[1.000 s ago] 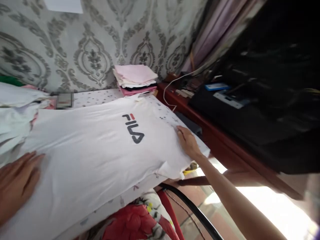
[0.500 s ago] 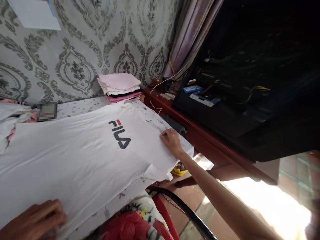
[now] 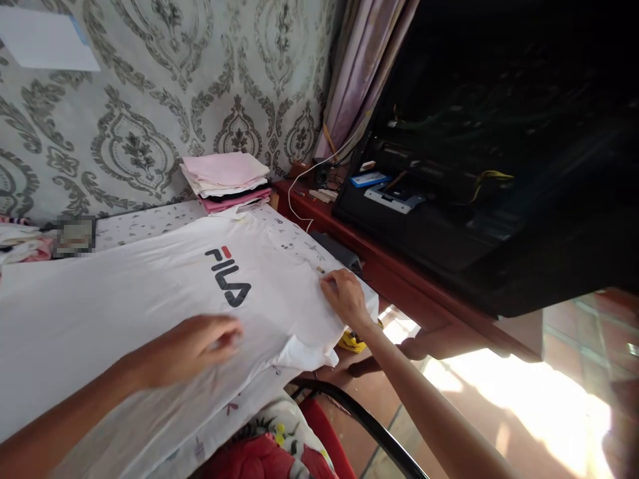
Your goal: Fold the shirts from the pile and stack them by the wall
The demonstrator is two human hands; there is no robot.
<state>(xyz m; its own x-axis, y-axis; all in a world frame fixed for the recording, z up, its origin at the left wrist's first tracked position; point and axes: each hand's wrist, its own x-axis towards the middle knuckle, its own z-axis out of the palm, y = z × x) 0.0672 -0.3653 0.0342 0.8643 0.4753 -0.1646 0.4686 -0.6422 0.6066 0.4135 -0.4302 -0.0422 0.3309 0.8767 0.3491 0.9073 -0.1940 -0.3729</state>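
A white T-shirt [image 3: 164, 293] with a dark and red FILA print lies spread out on a patterned white surface, its neck end toward the right. At that end, my right hand [image 3: 344, 293] has its fingers closed on the shirt's edge near the shoulder; the fingertips are partly hidden. My left hand [image 3: 207, 342] is over the middle of the shirt, just below the print. Its fingers are loosely bent and somewhat blurred, and nothing shows in them. The near sleeve [image 3: 299, 352] lies slightly rumpled by the front edge.
A stack of folded clothes [image 3: 227, 176] stands against the wall. Loose clothes [image 3: 22, 243] and a blurred-out item [image 3: 74, 235] are at the far left. On the right is a red-brown stand [image 3: 319, 206] with a large black casing. A curved black bar [image 3: 369, 426] passes below the front edge.
My left hand has moved right and away from me, from the shirt's lower left to below the print. The right hand keeps its place at the shirt's edge. The view has shifted slightly right.
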